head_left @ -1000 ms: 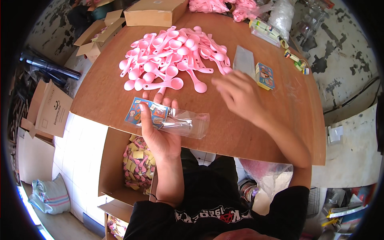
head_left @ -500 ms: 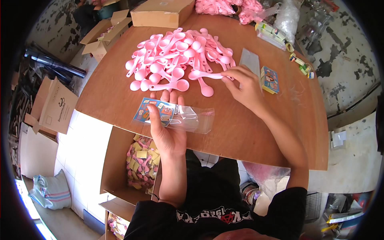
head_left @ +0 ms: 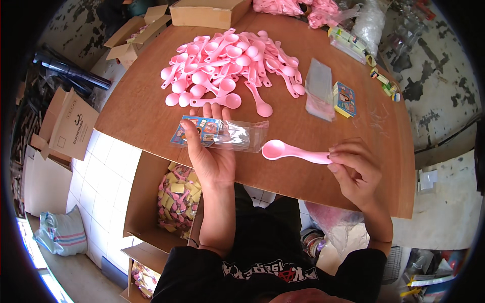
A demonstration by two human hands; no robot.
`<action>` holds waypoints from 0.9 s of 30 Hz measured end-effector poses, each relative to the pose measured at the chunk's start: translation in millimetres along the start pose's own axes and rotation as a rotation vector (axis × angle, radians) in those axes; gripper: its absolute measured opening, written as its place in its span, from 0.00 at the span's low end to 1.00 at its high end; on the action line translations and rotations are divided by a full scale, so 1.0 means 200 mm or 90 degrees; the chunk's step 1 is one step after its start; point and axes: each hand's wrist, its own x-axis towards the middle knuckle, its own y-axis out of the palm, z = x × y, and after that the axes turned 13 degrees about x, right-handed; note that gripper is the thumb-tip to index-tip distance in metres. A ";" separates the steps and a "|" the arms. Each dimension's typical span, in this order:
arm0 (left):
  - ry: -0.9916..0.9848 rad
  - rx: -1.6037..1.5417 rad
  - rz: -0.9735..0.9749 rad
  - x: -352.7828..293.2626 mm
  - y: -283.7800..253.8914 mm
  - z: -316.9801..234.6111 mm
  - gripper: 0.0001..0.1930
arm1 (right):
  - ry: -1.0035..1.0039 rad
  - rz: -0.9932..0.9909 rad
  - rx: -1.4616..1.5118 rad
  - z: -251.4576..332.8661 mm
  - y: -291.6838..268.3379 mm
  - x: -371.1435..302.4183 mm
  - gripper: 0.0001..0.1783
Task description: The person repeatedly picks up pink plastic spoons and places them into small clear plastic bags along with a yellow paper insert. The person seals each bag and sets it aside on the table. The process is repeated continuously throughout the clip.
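My left hand (head_left: 209,154), palm up, holds a clear plastic bag (head_left: 242,137) with its thumb pressed on a blue printed card (head_left: 206,132) inside. The bag's free end points right. By the handle end, my right hand (head_left: 356,169) pinches a pink measuring spoon (head_left: 293,152). The spoon lies level, its bowl facing left close to the bag's end. Beyond my left hand is a heap of pink measuring spoons (head_left: 227,60) on the brown table (head_left: 283,187).
Flat clear bags (head_left: 319,93) lie beside a stack of printed cards (head_left: 345,100) on the right. A cardboard box (head_left: 207,14) stands at the table's far edge. Below the near edge, an open carton (head_left: 144,202) holds packed spoons. A white sack (head_left: 63,232) rests at lower left.
My right hand has drawn the pink measuring spoon from the heap towards me and to the right, near the bag. My left hand still holds the bag, shifted slightly.
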 end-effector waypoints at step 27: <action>-0.242 0.042 0.019 -0.21 0.11 0.17 0.28 | -0.227 -0.045 -0.119 0.00 0.17 -0.01 0.15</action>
